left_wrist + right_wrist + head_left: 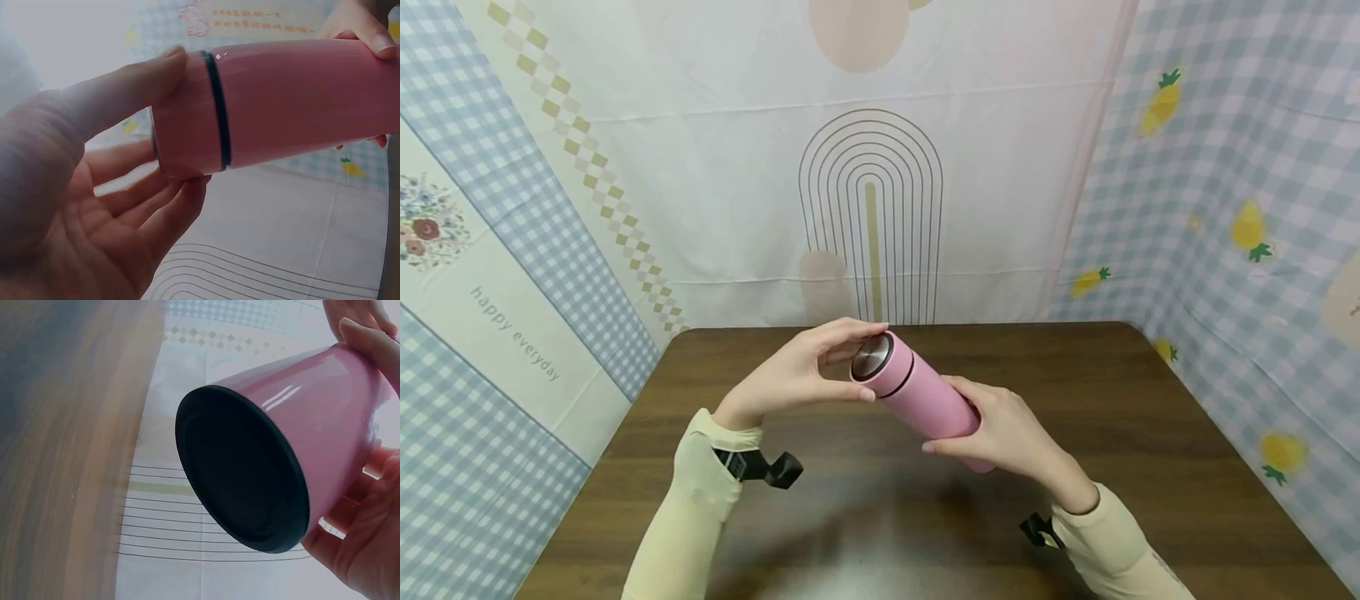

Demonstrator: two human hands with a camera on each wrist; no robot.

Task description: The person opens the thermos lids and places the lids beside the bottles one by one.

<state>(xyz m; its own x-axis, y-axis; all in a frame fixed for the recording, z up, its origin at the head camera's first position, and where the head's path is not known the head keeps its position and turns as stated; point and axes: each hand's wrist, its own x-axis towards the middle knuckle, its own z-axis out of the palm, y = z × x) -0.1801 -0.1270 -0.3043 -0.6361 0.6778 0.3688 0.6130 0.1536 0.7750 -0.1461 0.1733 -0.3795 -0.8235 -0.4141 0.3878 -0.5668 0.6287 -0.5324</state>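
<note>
A pink thermos bottle [931, 398] is held tilted above the table, its lid end up and to the left. Its lid [187, 119] is pink with a brushed metal top, and a dark ring separates it from the body. My left hand [797, 371] grips the lid, thumb on one side and fingers on the other. Around the lower body curls my right hand [1003, 425]. In the right wrist view the black base [244, 469] of the bottle faces the camera. The lid sits on the body.
Below the hands is a brown wooden table [820, 533]. A white printed cloth [722, 208] hangs behind it, with blue checked cloth [1210, 167] at the right side. Black straps with small devices [767, 468] sit on both wrists.
</note>
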